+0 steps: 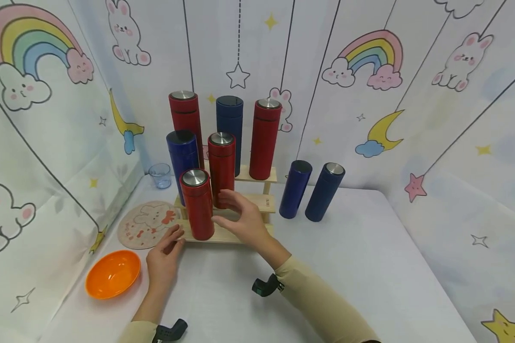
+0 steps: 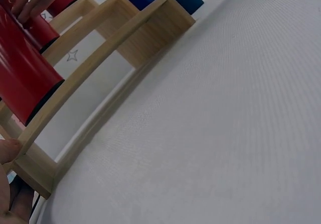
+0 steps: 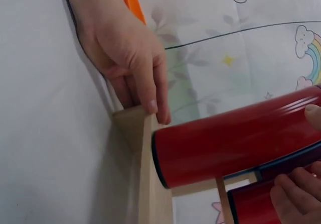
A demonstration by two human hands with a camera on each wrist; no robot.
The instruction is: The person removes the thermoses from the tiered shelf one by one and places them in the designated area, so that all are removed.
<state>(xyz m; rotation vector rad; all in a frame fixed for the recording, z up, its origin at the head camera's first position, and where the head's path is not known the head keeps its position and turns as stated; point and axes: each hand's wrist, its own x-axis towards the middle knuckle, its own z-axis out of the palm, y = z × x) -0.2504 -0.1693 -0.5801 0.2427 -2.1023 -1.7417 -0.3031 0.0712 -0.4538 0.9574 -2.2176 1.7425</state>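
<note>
A three-tier wooden rack point(image 1: 263, 202) holds several vacuum flasks. On its front tier stands a red flask point(image 1: 199, 209); on the middle tier are a blue flask point(image 1: 183, 155) and another red flask point(image 1: 221, 166). My left hand point(image 1: 164, 259) grips the rack's left front corner, thumb above the board and fingers beneath it in the left wrist view. Between the front and middle red flasks my right hand point(image 1: 246, 219) is spread, its thumb near the front one and its fingers beside the middle one. Whether those fingers touch is hard to tell.
The top tier bears a red flask point(image 1: 186, 112), a dark blue flask point(image 1: 231, 128) and a second red flask point(image 1: 266, 138). Two blue flasks point(image 1: 296, 188) stand right of the rack. At left are an orange bowl point(image 1: 113, 275), a round mat point(image 1: 141, 224) and a glass cup point(image 1: 160, 176).
</note>
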